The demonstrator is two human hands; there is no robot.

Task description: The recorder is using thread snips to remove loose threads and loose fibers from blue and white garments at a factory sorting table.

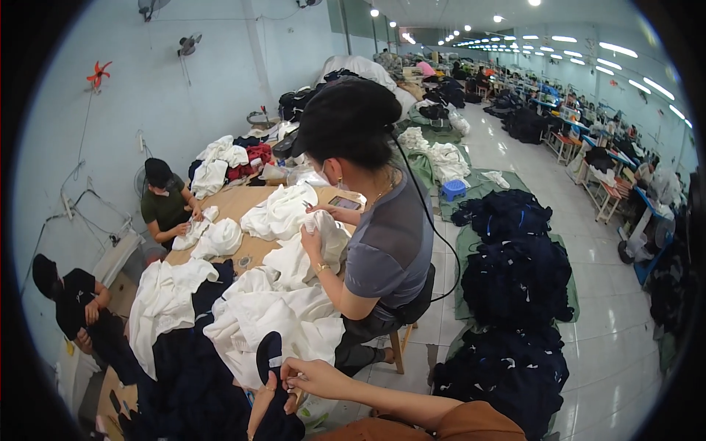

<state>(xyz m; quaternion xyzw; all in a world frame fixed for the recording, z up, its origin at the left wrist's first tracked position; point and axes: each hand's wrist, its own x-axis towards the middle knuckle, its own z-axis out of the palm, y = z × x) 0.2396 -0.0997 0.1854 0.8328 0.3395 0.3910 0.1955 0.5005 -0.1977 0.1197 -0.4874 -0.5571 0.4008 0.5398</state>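
Observation:
At the lower middle, my left hand point(265, 404) is closed round a navy garment piece point(269, 348), its thumb along the front. The piece stands up in a rounded loop, with a small pale label point(276, 361) on it. My right hand point(318, 378) comes in from the right, its fingers pinched together close to my left thumb at the cloth's edge. What sits between those fingertips is too small to make out. White garments point(272, 316) lie heaped just beyond my hands. To the left spreads a pile of navy garments point(191, 367).
A seated co-worker point(390, 235) in grey handles white cloth at the table point(239, 197). Two more people point(165, 198) work along the left side. Navy garment heaps point(515, 287) stand on green sheets on the floor at right, near a blue stool point(454, 189).

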